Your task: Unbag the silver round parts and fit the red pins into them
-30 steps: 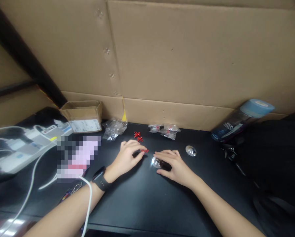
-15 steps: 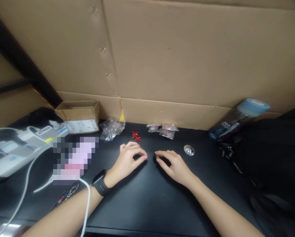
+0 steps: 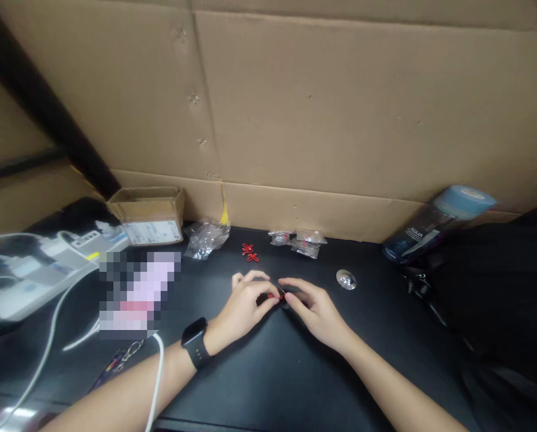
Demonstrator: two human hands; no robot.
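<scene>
Between my two hands, at the middle of the black desk (image 3: pixel 259 372), sits a tiny red clip (image 3: pixel 275 296), pinched at the fingertips of my left hand (image 3: pixel 245 306) and touching the thumb and forefinger of my right hand (image 3: pixel 315 307), which are closed on a small dark piece I cannot make out. Both hands meet fingertip to fingertip, so neither is nearer; the clip is too small for me to tell how its long axis lies. Farther from me and slightly left lie two more red clips (image 3: pixel 249 252), loose on the desk, well apart from my fingers. A shiny metal disc (image 3: pixel 346 279) rests to the right of my right hand, near but not touching. Against the cardboard wall (image 3: pixel 340 108) are small clear bags (image 3: pixel 300 242) holding red bits, a crumpled empty-looking bag (image 3: pixel 205 235), and an open cardboard box (image 3: pixel 149 215) whose contents I cannot see.
</scene>
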